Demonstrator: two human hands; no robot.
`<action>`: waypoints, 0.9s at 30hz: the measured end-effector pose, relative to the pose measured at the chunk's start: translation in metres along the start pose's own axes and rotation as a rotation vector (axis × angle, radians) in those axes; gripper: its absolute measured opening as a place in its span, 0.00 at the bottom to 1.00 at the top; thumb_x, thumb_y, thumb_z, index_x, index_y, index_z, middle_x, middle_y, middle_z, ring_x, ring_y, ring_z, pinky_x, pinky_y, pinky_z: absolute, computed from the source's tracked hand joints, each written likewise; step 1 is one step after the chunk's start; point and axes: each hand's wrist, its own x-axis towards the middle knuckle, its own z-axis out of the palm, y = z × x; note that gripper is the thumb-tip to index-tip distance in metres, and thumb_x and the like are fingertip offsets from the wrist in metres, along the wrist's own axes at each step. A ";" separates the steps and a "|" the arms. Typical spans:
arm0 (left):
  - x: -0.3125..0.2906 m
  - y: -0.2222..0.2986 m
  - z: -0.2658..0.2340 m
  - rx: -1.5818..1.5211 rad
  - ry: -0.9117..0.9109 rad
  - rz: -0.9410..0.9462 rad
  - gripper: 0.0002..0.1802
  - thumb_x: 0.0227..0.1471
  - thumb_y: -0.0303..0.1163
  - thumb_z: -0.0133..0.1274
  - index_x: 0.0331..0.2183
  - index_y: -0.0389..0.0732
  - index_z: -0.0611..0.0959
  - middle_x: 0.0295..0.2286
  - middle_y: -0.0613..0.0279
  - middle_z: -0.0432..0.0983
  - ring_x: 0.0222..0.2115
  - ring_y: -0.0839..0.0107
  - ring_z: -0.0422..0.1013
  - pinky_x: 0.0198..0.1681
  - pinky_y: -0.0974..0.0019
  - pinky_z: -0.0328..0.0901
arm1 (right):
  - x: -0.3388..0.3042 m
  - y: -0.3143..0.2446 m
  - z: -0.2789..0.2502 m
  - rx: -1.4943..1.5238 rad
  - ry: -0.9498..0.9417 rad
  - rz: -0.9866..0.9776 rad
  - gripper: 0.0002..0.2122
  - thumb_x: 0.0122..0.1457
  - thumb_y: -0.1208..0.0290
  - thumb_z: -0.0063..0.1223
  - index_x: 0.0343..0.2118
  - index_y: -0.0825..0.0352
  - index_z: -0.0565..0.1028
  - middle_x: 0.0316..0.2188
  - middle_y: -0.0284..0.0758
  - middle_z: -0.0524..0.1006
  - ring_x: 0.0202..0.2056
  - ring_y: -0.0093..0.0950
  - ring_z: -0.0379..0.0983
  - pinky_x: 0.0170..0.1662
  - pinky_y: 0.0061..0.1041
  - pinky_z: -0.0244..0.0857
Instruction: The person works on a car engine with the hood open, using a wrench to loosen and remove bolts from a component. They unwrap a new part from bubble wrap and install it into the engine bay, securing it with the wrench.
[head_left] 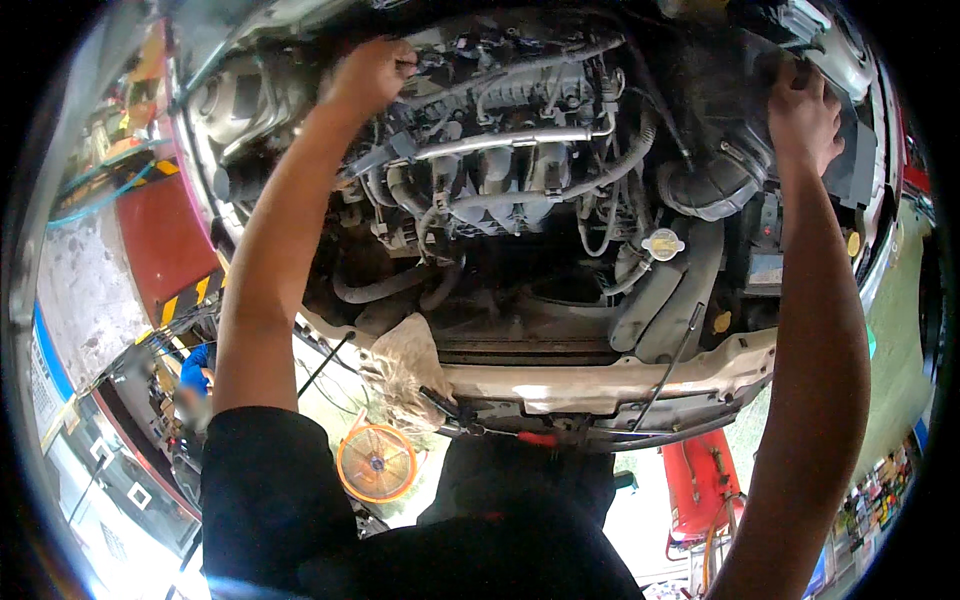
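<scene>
An engine (500, 150) fills the open bay in front of me. My left hand (375, 75) is at its far left, with the fingers curled closed; whatever they hold is too small or hidden to make out. At the far right, my right hand (806, 118) has its fingers bent and gripping a black air filter box (745, 95). A ribbed intake duct (715, 185) runs from that box toward the engine. Beside my right forearm sits a battery (766, 240), partly covered by the arm.
A beige rag (405, 370) hangs over the front crossmember (560, 385). The radiator cap (663, 244) stands near the bay's middle right. Below are an orange fan (376, 463) and a red tank (698, 485). Another person's blue sleeve (195, 370) shows at left.
</scene>
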 end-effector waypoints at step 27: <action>-0.171 0.066 -0.003 -0.166 0.195 -0.546 0.27 0.66 0.53 0.41 0.39 0.38 0.81 0.29 0.43 0.80 0.34 0.43 0.77 0.37 0.45 0.69 | 0.092 0.143 0.109 -1.022 0.839 -0.833 0.18 0.67 0.69 0.46 0.58 0.67 0.69 0.51 0.39 0.75 0.50 0.33 0.74 0.52 0.30 0.69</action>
